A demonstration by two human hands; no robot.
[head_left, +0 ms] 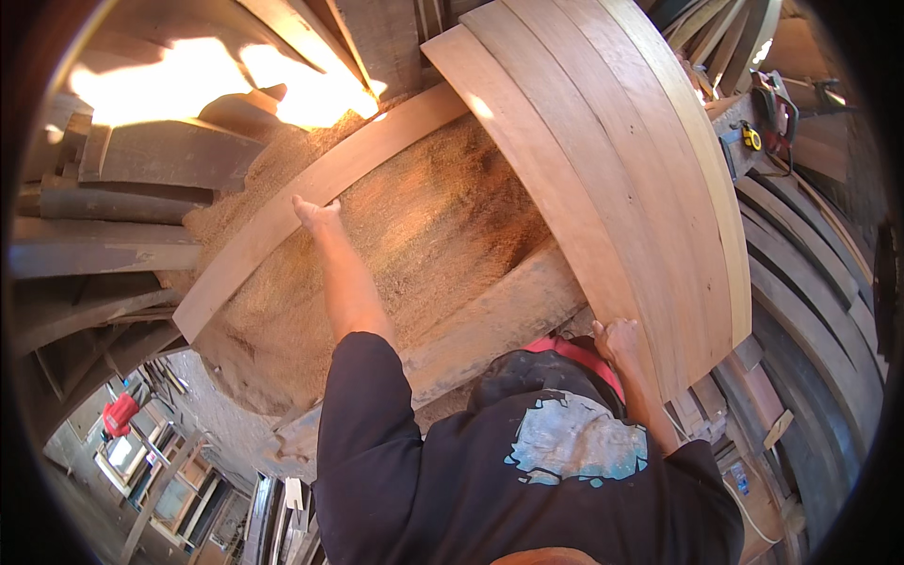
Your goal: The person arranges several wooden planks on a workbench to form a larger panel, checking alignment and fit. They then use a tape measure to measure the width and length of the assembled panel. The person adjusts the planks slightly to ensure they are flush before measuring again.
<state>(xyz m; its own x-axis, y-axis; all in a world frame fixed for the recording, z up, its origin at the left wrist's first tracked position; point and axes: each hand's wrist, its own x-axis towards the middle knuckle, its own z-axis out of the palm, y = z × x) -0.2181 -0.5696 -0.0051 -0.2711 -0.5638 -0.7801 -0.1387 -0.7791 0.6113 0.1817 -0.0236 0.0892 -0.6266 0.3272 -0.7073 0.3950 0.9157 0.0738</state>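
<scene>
My left hand (318, 215) reaches out to a long, narrow, smooth wooden board (273, 222) that lies slantwise over sawdust. It grips the board's near edge, with the thumb on top and most fingers hidden. The board's upper right end meets a row of wide, pale planks (603, 141) lying side by side. Close to my body, my right hand (617, 341) is closed at the left edge of the nearest plank. Its fingertips are partly out of sight.
A heap of sawdust (414, 207) fills the middle, with a dusty beam (499, 315) along its near side. Offcuts (179, 155) are piled at left. Curved-looking boards (810, 282), a yellow tape measure (750, 137) and a power tool (774, 108) are at right. A red tool (120, 414) is lower left.
</scene>
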